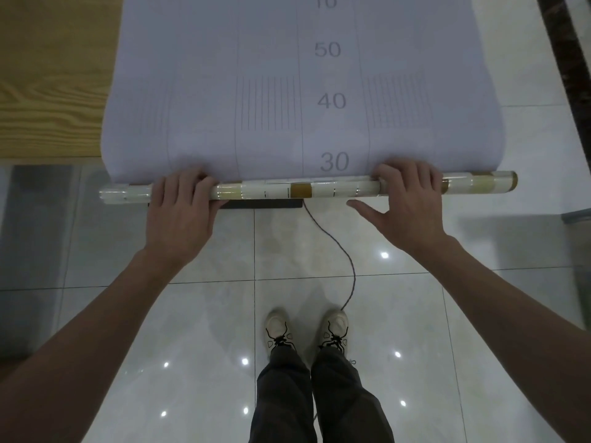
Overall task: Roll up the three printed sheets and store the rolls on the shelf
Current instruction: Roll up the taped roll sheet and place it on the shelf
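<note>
A large white printed sheet point(271, 91) lies flat ahead of me, its back side up, with faint numbers 30, 40, 50 and line grids showing through. Its near end is wound into a narrow roll point(307, 190) with white and brown patches, lying left to right at the table's edge. My left hand point(180, 215) is curled over the roll near its left end. My right hand point(406, 199) covers the roll toward its right end, thumb spread out below it. No shelf or other sheets show.
A wooden table top point(48, 75) shows left of the sheet. Glossy tiled floor point(208, 314) lies below, with my two shoes point(307, 330) and a thin cord point(342, 260) hanging from under the sheet. A dark flat edge point(262, 204) sits under the roll. A dark strip point(566, 52) runs at the far right.
</note>
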Available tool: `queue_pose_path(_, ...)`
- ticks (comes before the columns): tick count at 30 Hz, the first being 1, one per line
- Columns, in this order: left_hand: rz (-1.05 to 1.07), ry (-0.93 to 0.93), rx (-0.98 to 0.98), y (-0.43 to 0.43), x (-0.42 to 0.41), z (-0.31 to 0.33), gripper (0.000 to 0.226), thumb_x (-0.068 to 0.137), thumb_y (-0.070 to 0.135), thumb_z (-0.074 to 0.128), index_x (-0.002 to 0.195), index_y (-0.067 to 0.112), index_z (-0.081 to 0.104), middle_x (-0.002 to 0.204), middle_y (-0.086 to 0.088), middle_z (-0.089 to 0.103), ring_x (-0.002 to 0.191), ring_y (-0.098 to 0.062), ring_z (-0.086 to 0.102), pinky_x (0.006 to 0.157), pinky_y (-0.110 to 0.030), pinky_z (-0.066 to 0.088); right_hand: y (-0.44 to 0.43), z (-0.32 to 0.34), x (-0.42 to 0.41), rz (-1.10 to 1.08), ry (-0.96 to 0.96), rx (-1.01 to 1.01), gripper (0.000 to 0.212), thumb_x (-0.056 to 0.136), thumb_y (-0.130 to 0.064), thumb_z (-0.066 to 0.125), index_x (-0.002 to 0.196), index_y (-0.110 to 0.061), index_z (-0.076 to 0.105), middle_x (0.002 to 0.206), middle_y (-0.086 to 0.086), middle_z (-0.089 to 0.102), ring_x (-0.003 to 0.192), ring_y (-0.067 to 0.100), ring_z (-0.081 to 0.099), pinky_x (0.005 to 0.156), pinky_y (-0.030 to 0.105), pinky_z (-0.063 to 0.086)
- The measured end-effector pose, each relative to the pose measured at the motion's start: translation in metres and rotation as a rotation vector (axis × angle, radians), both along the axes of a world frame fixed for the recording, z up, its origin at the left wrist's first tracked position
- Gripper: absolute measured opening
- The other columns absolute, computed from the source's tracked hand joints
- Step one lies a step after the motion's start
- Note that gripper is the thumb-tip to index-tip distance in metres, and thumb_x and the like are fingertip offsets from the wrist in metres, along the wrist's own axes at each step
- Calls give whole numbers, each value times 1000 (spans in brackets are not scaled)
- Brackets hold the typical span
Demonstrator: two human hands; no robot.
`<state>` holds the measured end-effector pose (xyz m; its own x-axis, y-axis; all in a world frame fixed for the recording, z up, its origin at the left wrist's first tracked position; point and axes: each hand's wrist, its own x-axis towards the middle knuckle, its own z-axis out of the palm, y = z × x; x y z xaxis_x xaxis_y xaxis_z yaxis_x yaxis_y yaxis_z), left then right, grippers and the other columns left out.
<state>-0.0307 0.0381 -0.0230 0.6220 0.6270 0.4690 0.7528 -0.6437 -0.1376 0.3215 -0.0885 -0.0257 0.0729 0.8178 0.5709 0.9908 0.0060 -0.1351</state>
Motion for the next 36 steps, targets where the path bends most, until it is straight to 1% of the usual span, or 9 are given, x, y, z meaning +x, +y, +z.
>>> queue_pose_path(3, 25, 5, -21, 0, 1, 5, 32, 103, 32, 50, 117, 3, 57, 111, -21, 59, 94, -37, 47, 82, -47, 37, 3, 5, 2, -25, -24, 5, 45, 90, -57, 68, 101, -13, 67, 105, 11, 64, 98, 26, 50, 86, 41, 38)
queue_pose_path(6, -7, -23, -56, 3, 3, 12, 44, 100, 40, 54, 122, 2, 53, 115, -21, 59, 99, -39, 52, 85, -48, 38, 6, 7, 4, -32, -44, -23, 45, 93, -57, 63, 106, -14, 67, 108, 7, 66, 99, 28, 55, 87, 41, 39)
queue_pose_path(11, -18, 21, 42, 14, 4, 18, 30, 102, 33, 56, 114, 6, 61, 114, -19, 60, 98, -38, 56, 84, -46, 39, 10, 12, 2, -42, -42, -20, 42, 97, -52, 60, 109, -12, 65, 107, 11, 64, 100, 33, 60, 90, 43, 40)
queue_pose_path(16, 2, 37, -17, 14, 6, 24, 33, 104, 32, 49, 123, 5, 57, 115, -18, 60, 101, -36, 53, 89, -46, 39, 15, 25, 1, -41, -27, -41, 52, 91, -60, 63, 109, -11, 67, 108, 11, 63, 103, 31, 59, 94, 44, 38)
queue_pose_path(20, -40, 29, -21, 18, 6, 38, 27, 105, 30, 49, 114, 7, 59, 112, -14, 63, 99, -33, 57, 88, -45, 40, 20, 38, 5, -21, -71, -65, 47, 94, -59, 59, 102, -14, 64, 103, 6, 65, 98, 30, 60, 95, 44, 37)
queue_pose_path(24, -31, 45, -154, 22, 9, 51, 35, 105, 36, 44, 121, 7, 57, 120, -18, 57, 105, -36, 55, 92, -48, 39, 30, 45, 6, -55, -59, -70, 40, 95, -53, 62, 101, -13, 67, 107, 11, 62, 99, 31, 58, 95, 45, 36)
queue_pose_path(28, -16, 83, -154, 30, 13, 55, 44, 103, 40, 46, 129, 6, 54, 118, -19, 58, 103, -37, 55, 90, -49, 42, 39, 51, 3, -134, -67, -91, 38, 99, -51, 56, 100, -15, 68, 100, 9, 61, 93, 30, 56, 91, 43, 35)
queue_pose_path(32, -49, 75, -188, 39, 18, 67, 32, 106, 34, 40, 118, 8, 56, 109, -14, 63, 95, -33, 58, 88, -46, 42, 44, 61, -4, -162, -91, -126, 35, 105, -45, 45, 104, -15, 63, 100, 5, 65, 96, 28, 58, 92, 40, 36)
queue_pose_path(36, 2, 78, -284, 43, 25, 71, 27, 106, 26, 40, 115, 8, 57, 112, -15, 63, 100, -33, 58, 94, -46, 42, 42, 65, -4, -140, -120, -170, 36, 101, -47, 53, 110, -15, 65, 114, 8, 63, 105, 30, 58, 95, 42, 38)
